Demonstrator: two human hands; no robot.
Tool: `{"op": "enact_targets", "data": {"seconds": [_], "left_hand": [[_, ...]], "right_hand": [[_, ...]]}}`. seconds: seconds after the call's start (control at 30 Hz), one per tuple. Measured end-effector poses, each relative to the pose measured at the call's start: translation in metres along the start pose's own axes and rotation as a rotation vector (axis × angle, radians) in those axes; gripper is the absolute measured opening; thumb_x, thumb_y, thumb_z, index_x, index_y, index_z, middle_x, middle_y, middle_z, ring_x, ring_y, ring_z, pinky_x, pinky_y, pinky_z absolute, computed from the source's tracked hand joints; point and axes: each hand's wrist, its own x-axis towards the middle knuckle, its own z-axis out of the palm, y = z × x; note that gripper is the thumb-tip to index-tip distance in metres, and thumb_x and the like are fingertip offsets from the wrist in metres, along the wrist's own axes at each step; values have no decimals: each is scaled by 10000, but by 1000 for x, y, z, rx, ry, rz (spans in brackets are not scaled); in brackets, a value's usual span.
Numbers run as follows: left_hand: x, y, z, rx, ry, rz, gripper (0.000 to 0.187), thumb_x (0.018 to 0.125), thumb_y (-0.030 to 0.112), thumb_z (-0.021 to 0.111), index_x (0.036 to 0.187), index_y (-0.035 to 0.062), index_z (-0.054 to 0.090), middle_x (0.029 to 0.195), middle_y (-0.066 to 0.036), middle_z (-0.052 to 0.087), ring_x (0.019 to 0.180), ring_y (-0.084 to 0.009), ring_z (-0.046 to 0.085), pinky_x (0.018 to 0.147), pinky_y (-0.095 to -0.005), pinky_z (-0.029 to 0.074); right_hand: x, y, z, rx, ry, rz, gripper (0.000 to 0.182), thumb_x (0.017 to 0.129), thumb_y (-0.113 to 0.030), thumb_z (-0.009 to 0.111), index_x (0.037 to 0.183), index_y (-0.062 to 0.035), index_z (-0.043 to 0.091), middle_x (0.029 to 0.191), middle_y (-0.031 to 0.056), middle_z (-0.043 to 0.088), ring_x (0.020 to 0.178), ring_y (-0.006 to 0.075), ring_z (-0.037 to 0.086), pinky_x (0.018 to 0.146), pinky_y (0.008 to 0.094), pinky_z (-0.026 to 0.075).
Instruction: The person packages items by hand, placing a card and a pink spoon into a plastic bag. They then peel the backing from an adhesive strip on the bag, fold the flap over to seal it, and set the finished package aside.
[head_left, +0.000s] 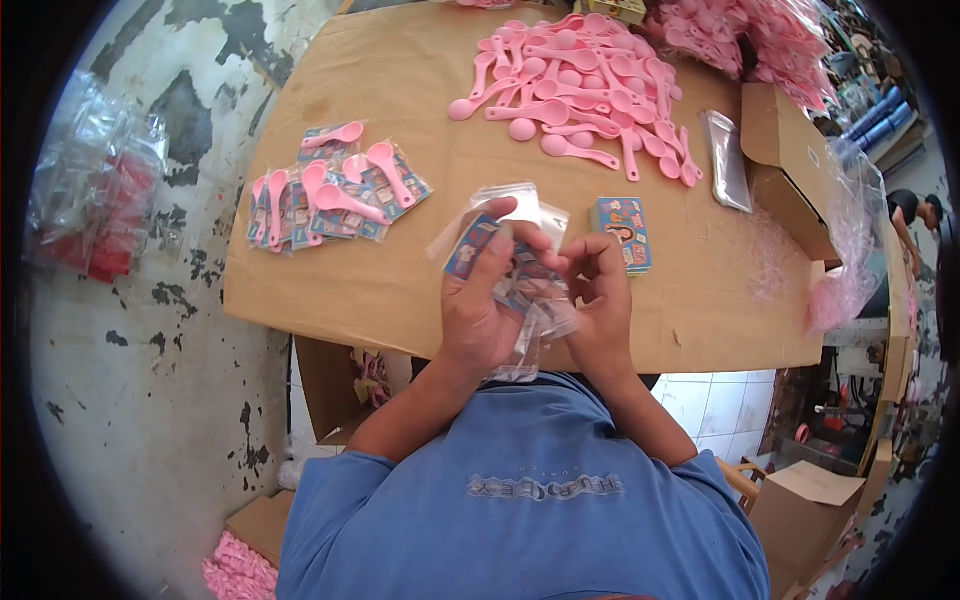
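Observation:
Fingers of my left hand (483, 290) are wrapped round several clear plastic bags (540, 300) and a blue printed card (470, 248), over the table's near edge. My right hand (598, 300) is closed at the right side of these bags, its fingertips pinching their edge. Just beyond my right hand lies a stack of printed cards (622, 230). To the left, bagged cards (300, 208) lie overlapping with pink spoons (350, 203) on top of them. A large heap of pink spoons (590, 90) covers the table's far part.
The brown table (400, 100) also bears an open cardboard box (790, 165) and a pack of clear bags (727, 160) at the right. Plastic bags (95, 170) hang on the left wall. Another person (905, 215) is far right. More boxes (805, 510) stand below.

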Motion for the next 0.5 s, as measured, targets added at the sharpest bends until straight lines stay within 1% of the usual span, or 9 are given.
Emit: {"op": "enact_targets", "data": {"seconds": [0.07,0.1,0.2,0.23,0.27,0.3,0.37,0.4,0.5], "left_hand": [[2,1,-6,4,14,19,356,1110,182,502,1447,70,471,1067,-110,640,959,-200,670,893,-414,590],[4,2,-9,9,67,33,348,1109,189,515,1439,80,492,1050,-90,635,916,-170,650,901,-392,581],[13,17,-37,-265,108,3,369,1110,242,532,1451,114,479,1010,-69,631,898,-146,653,924,-379,578],[15,27,-44,-259,118,36,388,1107,258,540,1464,125,471,1006,-63,630,892,-142,647,934,-381,573],[16,36,-50,-254,129,73,408,1104,274,548,1478,137,463,1001,-56,629,885,-138,642,944,-383,569],[17,41,-54,-249,142,111,428,1101,290,556,1491,148,455,997,-50,628,878,-134,637,954,-385,564],[13,48,-48,-120,125,152,463,1101,304,556,1520,157,428,998,-46,629,881,-137,638,948,-386,566],[10,51,-44,-53,113,172,481,1100,311,556,1535,161,415,999,-43,629,883,-139,639,946,-387,566],[4,47,-27,28,101,126,536,1094,334,568,1586,201,402,1003,-24,602,890,-120,620,951,-350,550]], "right_hand": [[2,-10,-7,-334,-20,-203,327,822,-31,856,1080,-56,658,1046,32,613,725,89,545,617,250,458],[5,-12,-12,-474,-80,-399,322,817,-40,853,1106,-60,714,991,40,639,721,124,565,585,274,459],[14,-22,-29,-653,-192,-638,225,812,-11,843,1008,-61,743,905,28,665,736,116,603,574,283,462],[15,-27,-38,-643,-127,-485,132,846,-28,817,960,-56,756,822,40,675,735,133,642,582,300,476],[24,-32,-51,-684,-32,-377,108,878,-69,796,977,-48,759,830,58,686,722,149,648,584,310,485],[38,-35,-64,-722,63,-267,110,911,-109,775,995,-39,761,837,77,696,710,166,653,587,320,494],[76,-41,-86,-905,68,-152,190,972,-202,723,1030,-23,750,859,110,711,689,201,653,613,342,510],[95,-34,-99,-973,45,-140,213,974,-215,710,1035,-12,733,880,120,718,730,226,671,651,366,522],[141,5,-125,-1223,-27,-152,250,964,-234,694,1030,7,692,930,146,724,853,301,697,751,431,537]]}}
